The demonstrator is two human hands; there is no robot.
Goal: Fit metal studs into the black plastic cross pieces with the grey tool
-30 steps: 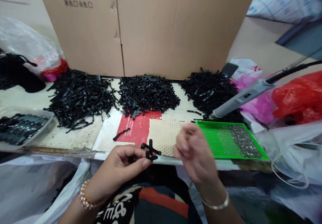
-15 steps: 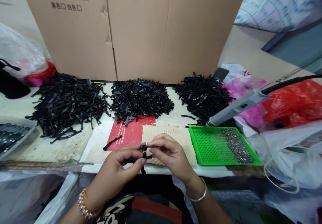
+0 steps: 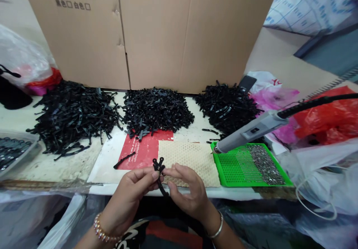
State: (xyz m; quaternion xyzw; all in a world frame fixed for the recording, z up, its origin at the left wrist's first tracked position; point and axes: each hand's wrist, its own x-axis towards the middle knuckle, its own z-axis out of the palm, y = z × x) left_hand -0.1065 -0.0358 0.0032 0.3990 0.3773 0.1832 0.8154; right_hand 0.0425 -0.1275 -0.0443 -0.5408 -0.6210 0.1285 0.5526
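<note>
Fingers of the left hand grip crossed black strips at the near edge of the surface; the right hand, open, is beside them. Right, a gray screwdriver slants over the green tray.

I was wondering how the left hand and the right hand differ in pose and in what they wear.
The left hand pinches black pieces, while the right hand is more open, thumb apart from its fingers. The left wrist has a beaded bracelet, the right a plain silvery bangle. Both hands are ungloved.
</note>
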